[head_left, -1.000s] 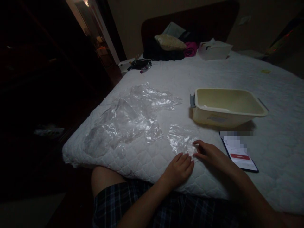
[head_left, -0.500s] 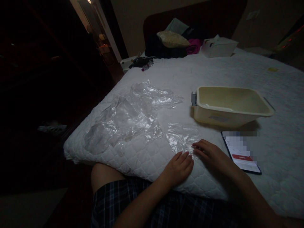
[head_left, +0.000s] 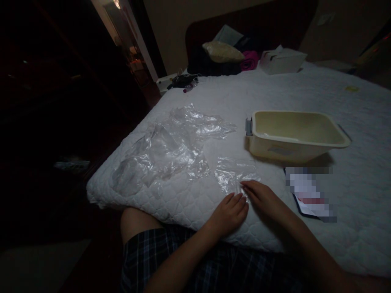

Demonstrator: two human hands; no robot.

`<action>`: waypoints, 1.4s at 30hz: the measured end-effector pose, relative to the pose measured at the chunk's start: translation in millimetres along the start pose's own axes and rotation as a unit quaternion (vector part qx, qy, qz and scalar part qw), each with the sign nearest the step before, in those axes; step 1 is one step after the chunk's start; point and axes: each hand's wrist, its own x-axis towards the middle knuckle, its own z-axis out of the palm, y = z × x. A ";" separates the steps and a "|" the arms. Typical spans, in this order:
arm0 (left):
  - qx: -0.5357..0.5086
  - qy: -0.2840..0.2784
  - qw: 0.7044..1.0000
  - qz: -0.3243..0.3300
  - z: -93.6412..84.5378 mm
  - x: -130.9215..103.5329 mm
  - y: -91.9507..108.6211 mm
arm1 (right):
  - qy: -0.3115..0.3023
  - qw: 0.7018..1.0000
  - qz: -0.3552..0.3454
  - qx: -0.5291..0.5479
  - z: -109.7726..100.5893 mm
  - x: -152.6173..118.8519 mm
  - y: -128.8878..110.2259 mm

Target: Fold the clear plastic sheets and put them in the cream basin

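A small clear plastic bag (head_left: 227, 176) lies flat on the white quilted bed near its front edge. My left hand (head_left: 230, 213) rests palm down at the bag's near edge, its fingers slightly apart and nothing seen in it. Just to the right, my right hand (head_left: 264, 199) touches the bag's near right part with its fingertips pressed together; whether they pinch the film is too small to tell. A larger crumpled clear plastic sheet (head_left: 165, 150) spreads over the bed to the left.
A cream plastic tub (head_left: 275, 148) with grey clips stands at the right, with a phone (head_left: 305, 191) in front of it. Toward the headboard are a white box (head_left: 284, 61), a pink roll (head_left: 249, 60), a pillow (head_left: 222, 51) and a small bottle (head_left: 190, 86).
My right hand has moved slightly left along the bag, its fingertips closer to my left hand and drawn together. My left hand has stayed nearly in place.
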 end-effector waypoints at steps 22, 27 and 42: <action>0.018 0.027 0.999 0.009 -3.9 -0.3 -0.9 | -0.020 0.991 0.086 -0.098 -72.6 -19.9 9.5; 0.018 0.034 0.999 0.015 -4.2 0.1 -1.2 | -0.036 0.985 0.106 -0.134 -76.4 -24.3 11.3; -0.021 -0.002 1.000 0.017 2.5 17.7 3.7 | -0.053 0.994 0.087 -0.036 -79.5 -19.4 15.3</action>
